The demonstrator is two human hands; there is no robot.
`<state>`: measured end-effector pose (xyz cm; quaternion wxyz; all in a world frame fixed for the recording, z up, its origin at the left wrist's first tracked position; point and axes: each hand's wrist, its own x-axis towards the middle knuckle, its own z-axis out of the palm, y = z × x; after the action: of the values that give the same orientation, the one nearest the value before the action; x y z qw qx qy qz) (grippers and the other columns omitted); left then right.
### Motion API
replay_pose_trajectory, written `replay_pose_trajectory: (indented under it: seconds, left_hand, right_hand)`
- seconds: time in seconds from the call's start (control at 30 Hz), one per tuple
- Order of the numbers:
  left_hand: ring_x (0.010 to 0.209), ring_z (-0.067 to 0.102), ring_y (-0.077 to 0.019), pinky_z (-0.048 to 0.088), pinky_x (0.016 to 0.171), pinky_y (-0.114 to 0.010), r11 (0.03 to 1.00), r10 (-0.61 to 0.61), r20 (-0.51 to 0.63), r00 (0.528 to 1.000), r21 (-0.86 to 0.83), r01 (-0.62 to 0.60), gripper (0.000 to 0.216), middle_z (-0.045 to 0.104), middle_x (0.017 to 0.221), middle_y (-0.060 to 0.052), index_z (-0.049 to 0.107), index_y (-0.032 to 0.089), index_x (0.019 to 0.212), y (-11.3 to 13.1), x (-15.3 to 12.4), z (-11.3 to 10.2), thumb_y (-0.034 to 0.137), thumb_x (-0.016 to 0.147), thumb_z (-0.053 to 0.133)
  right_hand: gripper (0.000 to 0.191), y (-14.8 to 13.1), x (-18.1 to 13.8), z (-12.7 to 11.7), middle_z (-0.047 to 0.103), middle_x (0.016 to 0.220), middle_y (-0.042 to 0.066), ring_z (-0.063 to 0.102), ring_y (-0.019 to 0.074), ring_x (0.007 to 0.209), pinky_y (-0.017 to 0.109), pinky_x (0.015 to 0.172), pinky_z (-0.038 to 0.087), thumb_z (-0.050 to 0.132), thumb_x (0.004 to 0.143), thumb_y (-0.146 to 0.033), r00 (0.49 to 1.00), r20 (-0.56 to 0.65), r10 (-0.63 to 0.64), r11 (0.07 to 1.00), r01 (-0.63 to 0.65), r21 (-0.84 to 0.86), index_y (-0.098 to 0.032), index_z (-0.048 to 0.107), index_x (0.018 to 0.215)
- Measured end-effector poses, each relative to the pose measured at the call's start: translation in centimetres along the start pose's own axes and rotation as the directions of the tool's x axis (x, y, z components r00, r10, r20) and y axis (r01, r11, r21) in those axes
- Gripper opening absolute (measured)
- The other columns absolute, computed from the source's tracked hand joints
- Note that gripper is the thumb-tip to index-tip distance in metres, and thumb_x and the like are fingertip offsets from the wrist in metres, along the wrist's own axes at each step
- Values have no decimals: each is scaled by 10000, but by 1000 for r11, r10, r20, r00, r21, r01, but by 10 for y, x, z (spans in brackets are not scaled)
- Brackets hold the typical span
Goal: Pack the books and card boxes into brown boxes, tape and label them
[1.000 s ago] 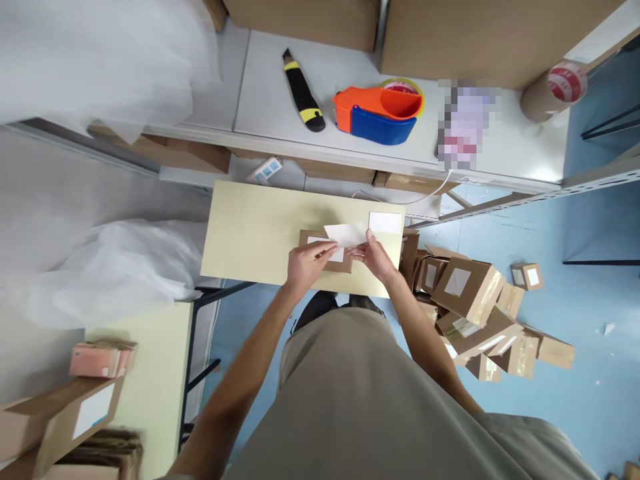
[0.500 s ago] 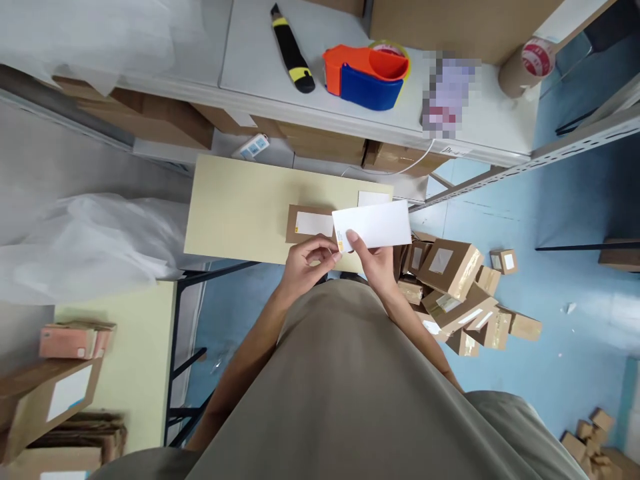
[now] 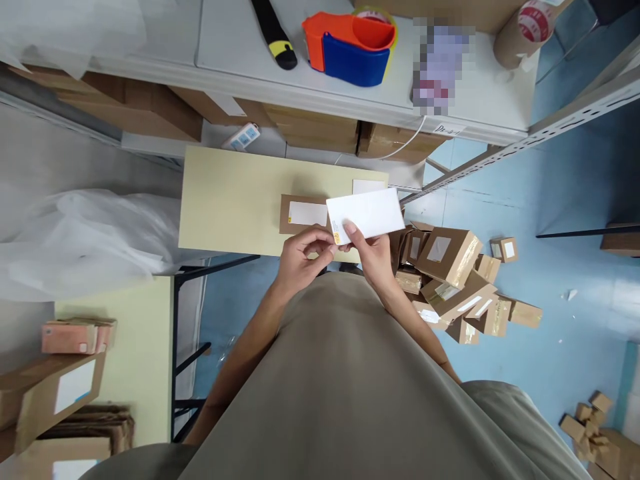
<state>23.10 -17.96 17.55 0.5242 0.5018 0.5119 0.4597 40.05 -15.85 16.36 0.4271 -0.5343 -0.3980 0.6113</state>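
Observation:
My right hand point(image 3: 374, 259) grips a white label point(image 3: 375, 212) with a small yellow mark at its lower left corner, the thumb lying on top. At that same corner, my left hand point(image 3: 301, 259) is closed in a pinch, thumb against fingertips. Just beyond my hands a small cardboard box point(image 3: 284, 215) lies on the pale yellow table point(image 3: 230, 193). A white label is stuck on the box's top, and the held label overlaps its right end. Another white sheet point(image 3: 369, 186) rests near the table's right end.
On the grey shelf point(image 3: 240, 50) ahead are a utility knife point(image 3: 274, 37), an orange and blue tape dispenser point(image 3: 350, 50), a blurred-out item point(image 3: 440, 70) and a tape roll point(image 3: 523, 37). Cardboard boxes point(image 3: 447, 257) heap on the floor at right. Plastic sheeting point(image 3: 90, 243) hangs left.
The view has shifted slightly, so the shelf and table sit higher in the picture. The label in my right hand is tilted a little more; both hands keep nearly the same pose.

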Motion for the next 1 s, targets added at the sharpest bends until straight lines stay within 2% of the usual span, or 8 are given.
replay_pose_trajectory:
  seconds: [0.1,0.17,0.3,0.37,0.43,0.6,0.8,1.0]
  left_hand:
    - [721,683,-138,612,651,-288,999,38,-24,999,21,-37,297,721,937,-32,756,243,938,2,0,0,528,993,823]
    - [733,682,-140,603,656,-283,997,61,-27,998,45,-60,258,708,926,-26,752,246,942,5,1,0,489,1007,808]
    - [799,697,-156,582,669,-273,988,93,-12,996,128,-91,189,706,921,-31,738,245,921,11,3,1,404,1018,774]
    - [819,698,-162,581,681,-274,981,90,7,996,174,-90,176,705,915,-33,733,244,913,13,3,2,384,1018,754]
    - [822,694,-165,583,686,-278,973,80,32,996,212,-85,172,707,914,-36,730,245,910,13,3,3,383,1012,743]
    - [816,690,-168,585,672,-277,958,97,75,992,265,-114,116,716,925,-37,744,250,927,11,2,6,345,993,737]
    - [823,689,-163,587,686,-269,963,105,110,988,236,-128,69,704,919,-29,726,247,913,10,0,11,269,979,727]
    - [833,693,-178,577,683,-281,966,18,92,996,255,-41,164,705,916,-40,693,248,886,8,-1,19,370,985,740]
  right_hand:
    - [842,1,-8,-7,576,497,11,621,164,483,306,532,554,469,1024,-941,983,140,122,991,-112,-75,-242,640,587]
    - [842,-2,-18,-12,504,450,-15,542,135,425,286,485,487,487,1043,-910,981,165,99,986,-74,-151,-242,630,551]
    - [438,-11,-37,-19,589,621,-58,517,113,511,270,549,516,822,976,-698,975,70,-210,927,221,-304,-261,834,948]
    - [337,-14,-40,-20,670,788,-30,547,115,562,284,584,554,864,973,-608,946,70,-315,881,319,-350,-295,847,1096]
    - [274,-15,-38,-20,709,933,7,573,118,595,298,586,570,859,989,-561,930,94,-355,854,364,-371,-316,855,1111]
    - [190,-10,-33,-24,728,971,20,577,127,609,312,612,586,791,1051,-493,920,89,-381,832,383,-400,-315,861,1050]
    - [216,-6,-35,-31,713,956,12,570,120,621,299,610,535,715,1091,-443,925,80,-370,842,371,-392,-270,781,981]
    - [321,-1,-35,-35,668,901,-1,559,132,662,289,610,492,693,1107,-538,956,73,-285,908,293,-299,-256,725,957]
